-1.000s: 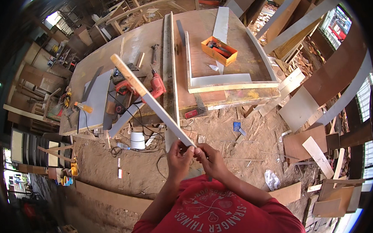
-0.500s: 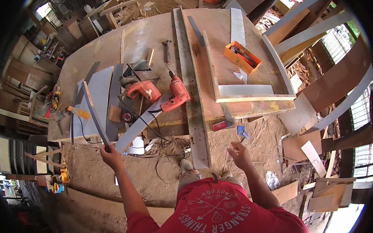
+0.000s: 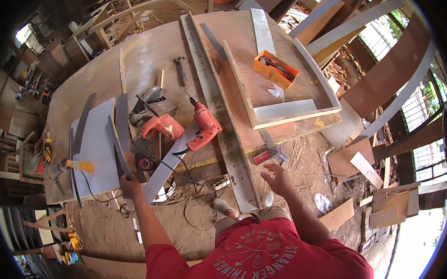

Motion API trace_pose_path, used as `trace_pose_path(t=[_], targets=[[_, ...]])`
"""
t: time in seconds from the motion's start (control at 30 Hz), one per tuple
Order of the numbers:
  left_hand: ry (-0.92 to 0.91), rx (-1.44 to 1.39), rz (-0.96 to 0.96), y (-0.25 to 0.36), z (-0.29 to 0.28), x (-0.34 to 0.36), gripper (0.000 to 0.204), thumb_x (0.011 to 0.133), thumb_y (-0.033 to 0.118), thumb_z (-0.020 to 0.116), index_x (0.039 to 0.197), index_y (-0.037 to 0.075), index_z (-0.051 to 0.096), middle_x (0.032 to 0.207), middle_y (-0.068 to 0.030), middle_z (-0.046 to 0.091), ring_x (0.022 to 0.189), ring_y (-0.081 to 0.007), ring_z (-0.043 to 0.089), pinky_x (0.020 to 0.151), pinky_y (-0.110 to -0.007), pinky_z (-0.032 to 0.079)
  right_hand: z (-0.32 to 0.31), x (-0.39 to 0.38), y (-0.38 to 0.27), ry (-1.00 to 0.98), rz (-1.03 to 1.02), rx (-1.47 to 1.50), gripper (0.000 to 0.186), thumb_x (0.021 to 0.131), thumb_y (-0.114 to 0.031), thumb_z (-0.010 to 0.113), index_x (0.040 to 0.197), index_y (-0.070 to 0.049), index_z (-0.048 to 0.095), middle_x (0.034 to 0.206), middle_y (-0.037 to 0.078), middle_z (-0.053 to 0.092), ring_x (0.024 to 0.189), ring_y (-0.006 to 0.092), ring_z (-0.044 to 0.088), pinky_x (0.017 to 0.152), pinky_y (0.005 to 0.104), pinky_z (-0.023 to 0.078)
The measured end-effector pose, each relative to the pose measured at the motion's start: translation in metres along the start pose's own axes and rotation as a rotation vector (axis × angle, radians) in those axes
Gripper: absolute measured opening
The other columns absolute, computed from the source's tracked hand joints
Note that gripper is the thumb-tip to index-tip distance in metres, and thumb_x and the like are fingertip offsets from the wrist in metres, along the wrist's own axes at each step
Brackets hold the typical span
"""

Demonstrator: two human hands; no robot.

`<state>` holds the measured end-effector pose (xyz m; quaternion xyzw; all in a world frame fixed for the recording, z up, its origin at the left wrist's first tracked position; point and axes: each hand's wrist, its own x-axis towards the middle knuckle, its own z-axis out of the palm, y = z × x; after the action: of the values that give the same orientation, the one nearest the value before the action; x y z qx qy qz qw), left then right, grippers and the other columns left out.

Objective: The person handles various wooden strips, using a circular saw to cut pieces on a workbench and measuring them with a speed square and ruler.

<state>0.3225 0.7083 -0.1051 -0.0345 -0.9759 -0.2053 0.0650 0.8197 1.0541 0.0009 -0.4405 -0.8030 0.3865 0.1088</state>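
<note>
My left hand (image 3: 131, 187) grips the near end of a narrow dark-grey strip (image 3: 119, 149) with a pale wood edge. The strip points away from me, over a white panel (image 3: 95, 140) on the table's left side. My right hand (image 3: 276, 179) is empty, its fingers loosely curled and apart, just in front of the table edge. Nearest to it is a try square (image 3: 267, 155) with a red handle and a metal blade, lying at that edge. Two red power drills (image 3: 203, 125) and a tape measure (image 3: 145, 164) lie between my hands.
A long metal-faced beam (image 3: 217, 100) crosses the worktable and overhangs its near edge. On the right are a wooden frame (image 3: 297, 115) and an orange tool box (image 3: 276, 70). A hammer (image 3: 180, 71) lies farther back. Cables (image 3: 198, 200) hang near my feet; boards lean at right.
My right hand has moved forward, closer to the try square. The strip in my left hand has swung to a lower angle over the white panel. The whole view has shifted and turned.
</note>
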Motion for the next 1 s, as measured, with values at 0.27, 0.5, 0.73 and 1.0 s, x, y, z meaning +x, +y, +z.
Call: trace_pose_path(t=[0.27,0.5,0.73,1.0], targets=[[0.351,-0.492,0.172,0.115,-0.04,-0.097,0.021,0.098,0.014,0.067,0.116,0.002,0.067,0.11,-0.0152,0.068,0.101,-0.0327,0.064,0.089,-0.046,0.05,-0.055,0.093,0.038,0.29,-0.086,-0.042,0.027,0.092,-0.014,0.074,0.118,-0.005,0.072,0.115,0.017,0.074,0.111,0.0386,0.068,0.096,0.0459,0.054],[-0.034,-0.586,0.598,0.287,-0.013,-0.223,0.008,0.095,0.006,0.068,0.102,0.003,0.068,0.1,-0.0141,0.069,0.095,-0.0325,0.068,0.086,-0.044,0.053,-0.122,0.211,0.093,0.353,-0.482,-0.344,0.036,0.078,-0.006,0.079,0.113,-0.01,0.072,0.112,0.011,0.072,0.112,0.0337,0.064,0.105,0.046,0.045],[-0.296,-0.534,0.668,0.424,0.067,-0.284,0.014,0.092,0.011,0.071,0.103,0.004,0.068,0.099,-0.0161,0.068,0.097,-0.0389,0.066,0.088,-0.048,0.053,-0.172,0.269,0.152,0.003,-0.532,-0.212,0.023,0.077,-0.012,0.086,0.095,-0.012,0.071,0.092,0.001,0.073,0.097,0.0248,0.065,0.095,0.0412,0.044],[-0.208,-0.361,0.632,0.493,0.153,-0.291,0.029,0.086,0.019,0.074,0.11,0.008,0.065,0.111,-0.0147,0.064,0.108,-0.0379,0.06,0.094,-0.052,0.046,-0.22,0.307,0.155,-0.156,-0.486,-0.192,0.025,0.077,-0.015,0.088,0.095,-0.01,0.071,0.093,0.005,0.074,0.101,0.0295,0.066,0.094,0.0444,0.047]])
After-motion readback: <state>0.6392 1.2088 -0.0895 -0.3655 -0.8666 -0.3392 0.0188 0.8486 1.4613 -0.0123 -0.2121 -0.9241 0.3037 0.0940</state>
